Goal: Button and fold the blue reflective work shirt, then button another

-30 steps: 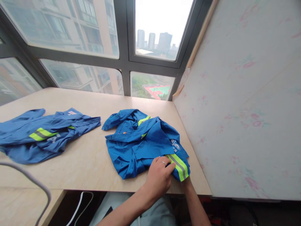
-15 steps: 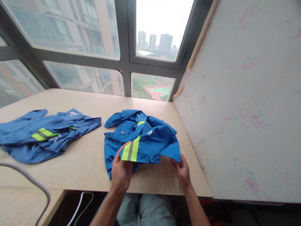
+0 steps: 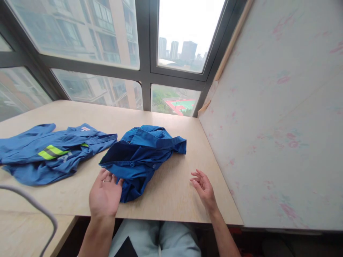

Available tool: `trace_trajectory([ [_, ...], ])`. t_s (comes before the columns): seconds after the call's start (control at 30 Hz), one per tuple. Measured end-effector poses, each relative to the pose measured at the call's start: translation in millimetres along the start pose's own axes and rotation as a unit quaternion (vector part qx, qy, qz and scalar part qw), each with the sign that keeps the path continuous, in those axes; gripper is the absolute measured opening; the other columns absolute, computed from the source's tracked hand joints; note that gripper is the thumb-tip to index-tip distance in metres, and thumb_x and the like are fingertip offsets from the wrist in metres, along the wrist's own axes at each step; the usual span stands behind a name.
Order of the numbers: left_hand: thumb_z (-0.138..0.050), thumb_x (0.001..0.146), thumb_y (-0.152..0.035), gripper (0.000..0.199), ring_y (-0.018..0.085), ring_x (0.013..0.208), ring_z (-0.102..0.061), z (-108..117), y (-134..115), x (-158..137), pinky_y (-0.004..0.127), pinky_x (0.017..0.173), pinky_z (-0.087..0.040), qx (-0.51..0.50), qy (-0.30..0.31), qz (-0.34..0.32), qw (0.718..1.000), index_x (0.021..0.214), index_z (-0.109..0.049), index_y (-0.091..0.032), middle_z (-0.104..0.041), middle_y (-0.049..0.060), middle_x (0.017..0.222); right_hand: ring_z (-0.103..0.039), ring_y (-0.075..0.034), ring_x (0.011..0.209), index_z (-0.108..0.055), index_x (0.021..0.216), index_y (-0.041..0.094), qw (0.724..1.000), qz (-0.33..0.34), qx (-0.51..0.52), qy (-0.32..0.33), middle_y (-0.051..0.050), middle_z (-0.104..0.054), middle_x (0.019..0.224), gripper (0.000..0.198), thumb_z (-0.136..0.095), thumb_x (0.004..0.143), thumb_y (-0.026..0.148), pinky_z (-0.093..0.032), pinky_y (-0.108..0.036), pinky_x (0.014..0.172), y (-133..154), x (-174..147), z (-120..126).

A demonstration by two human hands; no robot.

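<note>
A crumpled bright blue work jacket lies bunched on the wooden tabletop, its inner side and two buttons showing. My left hand is palm up at the jacket's left lower edge, fingers spread and a ring on one of them. Its fingertips meet or lie just under the cloth; a firm grip is not visible. To the right of the jacket, my right hand hovers apart from it with loosely curled, parted fingers and nothing in them. Left of these, a second blue garment with a yellow-green and grey reflective stripe is spread out.
The pale wooden tabletop reaches back to dark-framed windows. A flower-patterned wall bounds it on the right. At the lower left a grey curved tube rises in front of a lower wooden surface.
The jacket has flipped over toward the left, hiding its reflective stripe. My right hand has let go of its edge. My left hand has moved left and opened.
</note>
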State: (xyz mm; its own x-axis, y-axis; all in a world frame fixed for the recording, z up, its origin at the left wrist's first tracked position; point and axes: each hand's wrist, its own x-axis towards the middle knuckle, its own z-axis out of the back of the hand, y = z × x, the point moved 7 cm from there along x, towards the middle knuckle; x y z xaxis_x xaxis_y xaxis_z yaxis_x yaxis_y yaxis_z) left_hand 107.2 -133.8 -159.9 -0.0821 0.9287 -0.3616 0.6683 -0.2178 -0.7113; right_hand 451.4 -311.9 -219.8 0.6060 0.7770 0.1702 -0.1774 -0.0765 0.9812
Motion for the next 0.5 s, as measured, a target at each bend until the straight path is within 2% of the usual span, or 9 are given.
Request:
trace_trajectory([
  [0.1,-0.069,0.074,-0.015,0.062,0.021,0.137,-0.046,-12,-23,-23,0.043,0.118,-0.034,0.074,-0.016,-0.145,0.986,0.131,-0.049,-0.029,-0.054,0.004,0.14,-0.068,-0.02,0.089,-0.056,0.128,0.021,1.0,-0.008,-0.029,-0.006,-0.012,-0.069,0.115,0.048,-0.066,0.087,0.043,-0.058,-0.039,0.082,-3,2,-1],
  [0.2,-0.073,0.077,-0.02,0.075,0.023,0.149,-0.027,-35,-41,-51,0.044,0.125,-0.019,0.189,0.014,-0.315,0.93,0.144,-0.04,-0.03,-0.034,0.004,0.159,-0.067,-0.02,0.089,-0.059,0.126,0.02,0.998,-0.009,-0.056,-0.003,-0.011,-0.07,0.111,0.047,-0.067,0.086,0.044,-0.058,-0.036,0.08,-5,4,-2],
  [0.27,-0.071,0.081,-0.026,0.07,0.026,0.148,-0.029,-58,-43,-65,0.047,0.124,-0.02,0.281,0.074,-0.398,0.87,0.145,-0.042,-0.029,-0.036,0.005,0.157,-0.067,-0.02,0.089,-0.062,0.123,0.02,0.998,-0.009,-0.068,0.0,-0.011,-0.071,0.108,0.045,-0.067,0.085,0.044,-0.057,-0.036,0.08,-4,5,-3],
  [0.33,-0.069,0.083,-0.031,0.065,0.03,0.148,-0.029,-84,-36,-71,0.05,0.123,-0.022,0.38,0.138,-0.447,0.798,0.143,-0.045,-0.027,-0.04,0.007,0.155,-0.068,-0.021,0.088,-0.065,0.119,0.019,0.997,-0.009,-0.078,0.005,-0.011,-0.072,0.105,0.043,-0.067,0.085,0.044,-0.057,-0.035,0.079,-3,6,-4],
  [0.4,-0.068,0.082,-0.033,0.069,0.033,0.151,-0.019,-109,-23,-64,0.055,0.122,-0.02,0.482,0.174,-0.469,0.72,0.146,-0.042,-0.025,-0.033,0.01,0.158,-0.068,-0.021,0.088,-0.067,0.116,0.018,0.996,-0.011,-0.085,0.008,-0.011,-0.072,0.103,0.041,-0.067,0.085,0.044,-0.057,-0.035,0.078,-2,6,-5],
  [0.5,-0.068,0.08,-0.029,0.079,0.039,0.152,-0.005,-136,-3,-34,0.065,0.118,-0.011,0.614,0.179,-0.465,0.613,0.151,-0.035,-0.018,-0.025,0.017,0.162,-0.068,-0.022,0.086,-0.069,0.112,0.019,0.996,-0.015,-0.09,0.006,-0.01,-0.073,0.1,0.039,-0.067,0.084,0.045,-0.057,-0.035,0.077,-1,6,-5],
])
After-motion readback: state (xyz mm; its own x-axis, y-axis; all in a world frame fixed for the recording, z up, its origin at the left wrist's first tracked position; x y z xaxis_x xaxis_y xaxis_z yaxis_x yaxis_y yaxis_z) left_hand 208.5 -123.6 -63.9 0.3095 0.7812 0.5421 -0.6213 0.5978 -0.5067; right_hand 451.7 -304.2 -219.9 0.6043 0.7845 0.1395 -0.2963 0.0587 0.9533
